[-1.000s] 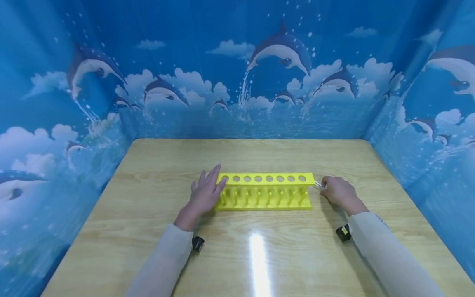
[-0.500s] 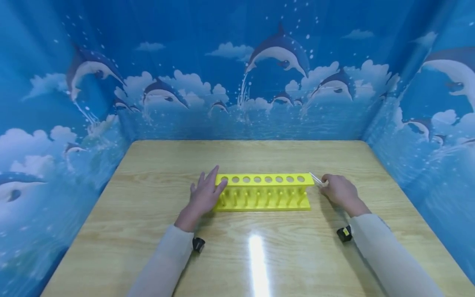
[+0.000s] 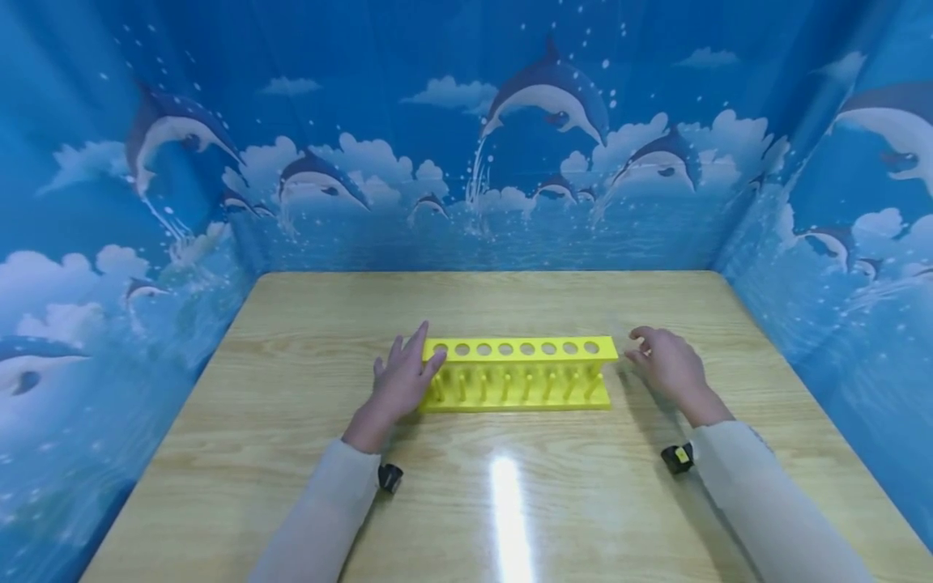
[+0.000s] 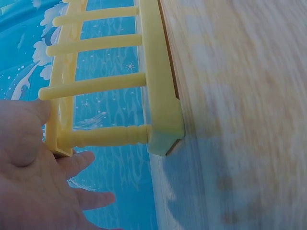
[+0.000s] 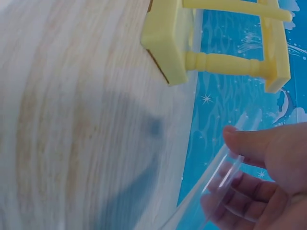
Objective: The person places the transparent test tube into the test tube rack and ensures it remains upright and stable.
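Observation:
A yellow test tube rack [image 3: 517, 405] stands in the middle of the table, a row of round holes along its top board and a row of pegs below. My left hand [image 3: 401, 379] holds the left end of its top board between thumb and index finger, the other fingers spread away. Just off the rack's right end is my right hand [image 3: 669, 366]. Seen in the right wrist view, it holds a clear test tube [image 5: 218, 179] at a slant, thumb on one side and curled fingers on the other. In the head view the tube is barely visible.
Beneath everything is a light wood-grain table [image 3: 328, 308], with a bright light streak near the front. Blue curtains [image 3: 364, 235] printed with dolphins and clouds close off the back and both sides. A small black device [image 3: 678, 458] sits at each wrist.
The right hand has shifted slightly up and its fingers have spread a little. The tube, plain beside the rack before, has turned and hardly shows now. The left hand and rack keep their place.

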The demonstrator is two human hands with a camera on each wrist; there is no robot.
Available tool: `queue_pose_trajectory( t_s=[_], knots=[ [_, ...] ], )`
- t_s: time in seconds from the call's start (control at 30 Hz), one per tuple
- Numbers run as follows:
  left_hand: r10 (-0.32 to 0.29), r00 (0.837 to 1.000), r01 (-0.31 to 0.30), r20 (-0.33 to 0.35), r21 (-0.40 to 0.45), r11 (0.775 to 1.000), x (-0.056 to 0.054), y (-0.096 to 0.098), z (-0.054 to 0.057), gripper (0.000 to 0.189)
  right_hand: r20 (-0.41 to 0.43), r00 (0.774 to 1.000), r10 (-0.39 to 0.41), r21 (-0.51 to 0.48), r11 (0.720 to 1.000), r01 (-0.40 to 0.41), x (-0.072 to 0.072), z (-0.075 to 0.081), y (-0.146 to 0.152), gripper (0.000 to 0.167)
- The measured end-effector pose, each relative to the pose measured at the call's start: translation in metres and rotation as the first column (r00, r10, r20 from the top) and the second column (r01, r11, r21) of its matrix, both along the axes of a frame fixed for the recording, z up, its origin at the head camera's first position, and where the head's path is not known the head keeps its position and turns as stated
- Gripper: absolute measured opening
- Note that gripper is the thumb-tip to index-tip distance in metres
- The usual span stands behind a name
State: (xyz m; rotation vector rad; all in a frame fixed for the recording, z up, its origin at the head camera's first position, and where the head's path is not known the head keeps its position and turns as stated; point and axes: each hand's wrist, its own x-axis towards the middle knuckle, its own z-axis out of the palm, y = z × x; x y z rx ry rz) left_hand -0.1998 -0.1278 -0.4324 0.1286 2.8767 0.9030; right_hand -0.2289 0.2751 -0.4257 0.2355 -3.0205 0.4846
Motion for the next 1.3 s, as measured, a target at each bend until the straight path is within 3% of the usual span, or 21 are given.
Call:
queue_pose_trajectory(
  t_s=[0.3, 0.53, 0.8, 1.07, 1.3],
  knots=[
    [0.027, 0.999, -0.029, -0.022, -0.067, 0.997, 0.0, 0.002, -0.002, 0.071, -0.09, 0.996, -0.025, -0.086, 0.996, 0.017, 0.0, 0.005, -0.005, 0.036],
    [0.033, 0.999, -0.035, -0.03, -0.065, 0.997, 0.0, 0.003, -0.003, 0.071, -0.217, 0.974, -0.064, -0.18, 0.983, 0.024, 0.001, 0.008, -0.011, 0.035],
    [0.021, 1.0, -0.021, -0.013, -0.033, 0.999, -0.001, 0.002, -0.002, 0.074, -0.35, 0.928, -0.128, -0.318, 0.948, 0.011, 0.002, 0.012, -0.018, 0.034],
    [-0.002, 1.0, 0.002, 0.013, 0.026, 1.0, -0.001, 0.0, 0.0, 0.072, -0.407, 0.89, -0.206, -0.44, 0.898, 0.007, 0.005, 0.021, -0.023, 0.033],
    [-0.013, 1.0, 0.013, 0.022, 0.033, 0.999, -0.001, -0.002, 0.001, 0.073, -0.507, 0.829, -0.237, -0.522, 0.849, -0.077, 0.005, 0.026, -0.031, 0.03]
  ],
)
